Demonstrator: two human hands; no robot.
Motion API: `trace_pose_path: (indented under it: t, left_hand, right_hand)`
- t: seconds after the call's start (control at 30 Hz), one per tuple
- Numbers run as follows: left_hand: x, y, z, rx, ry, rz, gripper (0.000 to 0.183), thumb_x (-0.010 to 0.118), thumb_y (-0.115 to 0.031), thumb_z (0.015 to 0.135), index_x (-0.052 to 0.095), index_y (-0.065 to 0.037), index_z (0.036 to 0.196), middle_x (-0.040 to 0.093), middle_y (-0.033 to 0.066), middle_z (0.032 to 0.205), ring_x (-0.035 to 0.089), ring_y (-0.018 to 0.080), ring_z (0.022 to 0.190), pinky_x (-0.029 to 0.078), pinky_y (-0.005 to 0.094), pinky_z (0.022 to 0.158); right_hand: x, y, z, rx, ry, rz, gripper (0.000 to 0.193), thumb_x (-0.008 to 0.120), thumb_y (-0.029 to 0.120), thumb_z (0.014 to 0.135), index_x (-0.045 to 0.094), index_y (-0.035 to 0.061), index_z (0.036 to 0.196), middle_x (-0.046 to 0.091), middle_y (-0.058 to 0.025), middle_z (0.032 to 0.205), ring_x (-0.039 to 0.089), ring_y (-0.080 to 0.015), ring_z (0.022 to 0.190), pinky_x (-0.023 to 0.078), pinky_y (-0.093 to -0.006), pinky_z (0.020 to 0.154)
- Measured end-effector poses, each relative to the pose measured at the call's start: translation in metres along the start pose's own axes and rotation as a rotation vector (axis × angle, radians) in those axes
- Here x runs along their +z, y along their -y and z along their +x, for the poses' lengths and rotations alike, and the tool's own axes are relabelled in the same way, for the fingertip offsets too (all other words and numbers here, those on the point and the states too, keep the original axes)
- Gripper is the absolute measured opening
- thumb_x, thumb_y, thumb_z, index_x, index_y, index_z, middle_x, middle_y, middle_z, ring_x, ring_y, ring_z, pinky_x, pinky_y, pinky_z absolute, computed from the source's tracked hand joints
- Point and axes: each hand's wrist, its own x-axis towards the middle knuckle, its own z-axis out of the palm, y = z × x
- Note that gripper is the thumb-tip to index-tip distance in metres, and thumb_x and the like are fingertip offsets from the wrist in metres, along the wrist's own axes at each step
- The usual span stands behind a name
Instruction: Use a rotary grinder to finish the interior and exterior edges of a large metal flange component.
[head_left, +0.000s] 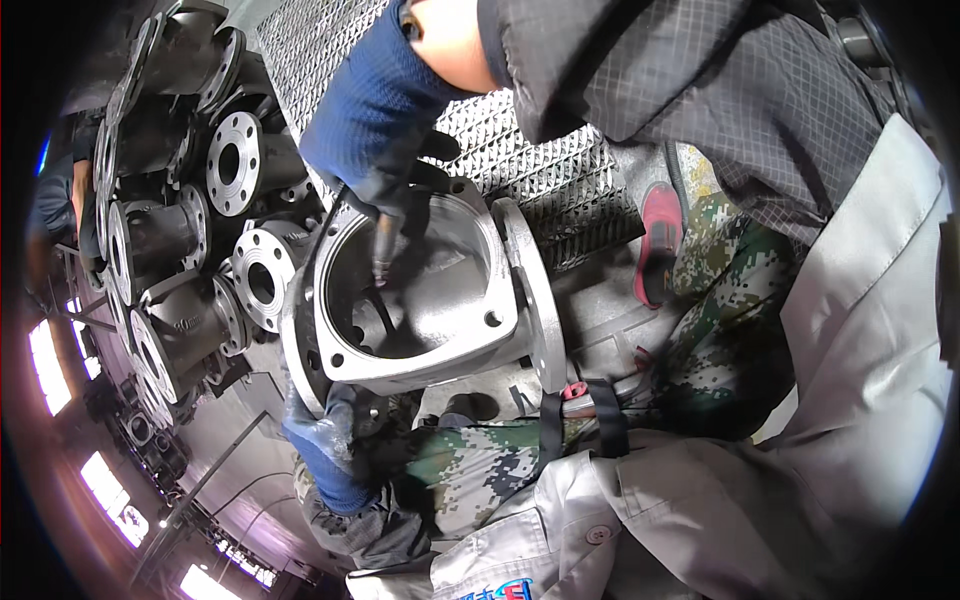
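A grey cast-metal valve body (430, 372) with a wide square-cornered opening and round end flanges sits in front of me. My right hand (375, 185), in a blue knit glove with a dark palm, comes in from the top. It is closed round a slim die grinder (382, 245), whose thin shank points down into the opening. A dark hose runs by that hand. My left hand (335, 435), in a worn blue glove, is at the lower edge of the left flange (300, 350), its fingers curled against it; some fingers are hidden.
Stacked flanged castings (235, 163) fill the left side. A metal mesh grating (560, 190) lies beyond the valve body. Another person's arm (78, 195) shows at the far left. A red shoe (660, 240) and camouflage trousers (490, 465) are close by.
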Motion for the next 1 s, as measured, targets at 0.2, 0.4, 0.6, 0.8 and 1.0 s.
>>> trace_pose_path:
  t: [0.2, 0.4, 0.6, 0.8, 1.0]
  left_hand:
    - [-0.007, 0.006, -0.002, 0.052, 0.039, 0.072, 0.046, 0.063, -0.017, 0.086, 0.054, 0.003, 0.126, 0.068, 0.0064, 0.100, 0.063, 0.0125, 0.082, 0.051, 0.0264, 0.070]
    - [0.005, -0.004, -0.003, -0.001, 0.019, -0.018, 0.039, 0.060, -0.008, 0.083, 0.058, 0.004, 0.120, 0.068, 0.0066, 0.090, 0.062, 0.0112, 0.070, 0.049, 0.0235, 0.060]
    - [0.001, -0.006, -0.009, 0.004, 0.052, -0.109, 0.040, 0.064, -0.011, 0.085, 0.058, 0.003, 0.122, 0.065, 0.0024, 0.081, 0.055, 0.0088, 0.061, 0.044, 0.0233, 0.053]
    - [0.020, -0.032, -0.015, 0.041, 0.029, 0.109, 0.027, 0.058, -0.022, 0.092, 0.062, 0.002, 0.103, 0.061, 0.0002, 0.079, 0.054, 0.0080, 0.071, 0.044, 0.0238, 0.064]
    - [0.030, -0.032, -0.010, 0.841, 0.005, 0.530, 0.036, 0.059, -0.002, 0.078, 0.057, 0.006, 0.113, 0.063, 0.0271, 0.101, 0.065, 0.0407, 0.092, 0.053, 0.0420, 0.076]
  right_hand:
    - [0.000, 0.002, -0.002, -0.003, -0.044, 0.027, 0.035, 0.068, 0.023, 0.088, 0.066, -0.0028, 0.112, 0.072, -0.0142, 0.083, 0.066, -0.0142, 0.064, 0.052, -0.0261, 0.054]
    - [-0.008, 0.001, -0.036, -0.062, -0.099, 0.148, 0.034, 0.068, 0.021, 0.088, 0.066, -0.0033, 0.112, 0.072, -0.0148, 0.083, 0.065, -0.0142, 0.061, 0.051, -0.0255, 0.052]
    - [-0.007, 0.023, -0.148, -0.136, -0.185, 0.361, 0.033, 0.068, 0.020, 0.088, 0.066, -0.0037, 0.112, 0.072, -0.0153, 0.082, 0.064, -0.0143, 0.058, 0.051, -0.0249, 0.050]
    - [0.080, -0.013, -0.242, -0.162, -0.615, 0.434, 0.070, 0.060, 0.064, 0.087, 0.062, 0.0039, 0.123, 0.069, -0.0111, 0.106, 0.068, -0.0165, 0.090, 0.056, -0.0292, 0.073]
    - [0.196, -0.040, -0.226, 0.001, -0.854, 1.214, 0.039, 0.072, 0.029, 0.088, 0.065, -0.0023, 0.111, 0.071, -0.0182, 0.098, 0.065, -0.0120, 0.062, 0.053, -0.0211, 0.055]
